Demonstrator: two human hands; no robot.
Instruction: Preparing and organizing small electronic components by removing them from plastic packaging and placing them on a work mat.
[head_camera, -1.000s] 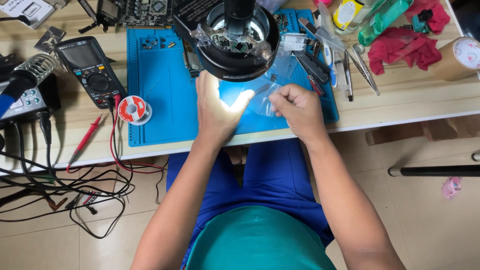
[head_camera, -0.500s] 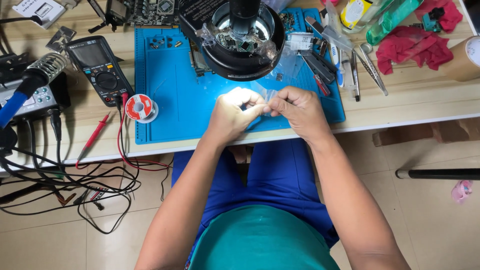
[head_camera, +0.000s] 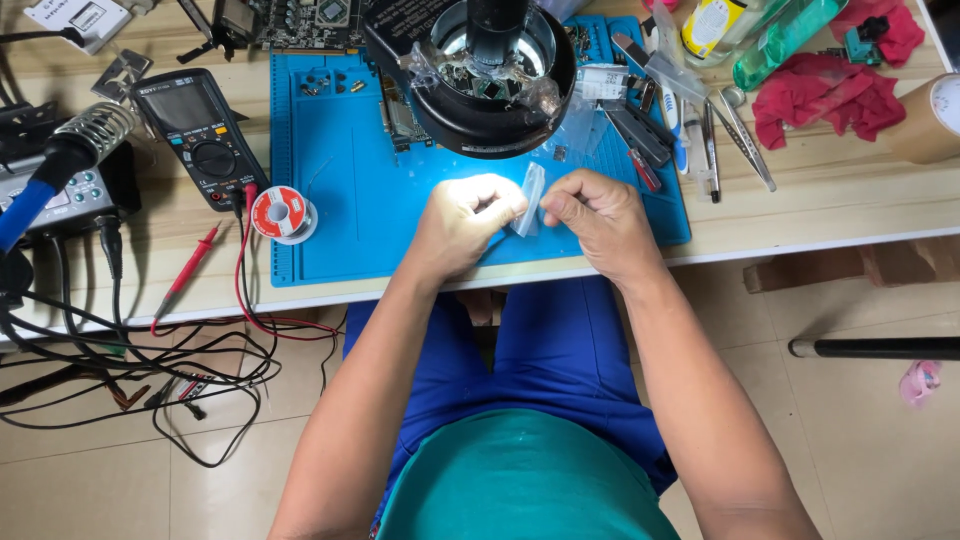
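Nearest, left hand and right hand — both pinching a small clear plastic bag, held between them just above the blue mat. Left of that, a solder spool and multimeter. Farther back — black ring lamp, tweezers, red cloth.

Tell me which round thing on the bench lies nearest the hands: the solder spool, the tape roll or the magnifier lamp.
The black ring-shaped magnifier lamp, just above both hands; the solder spool and the tape roll lie off to the sides.
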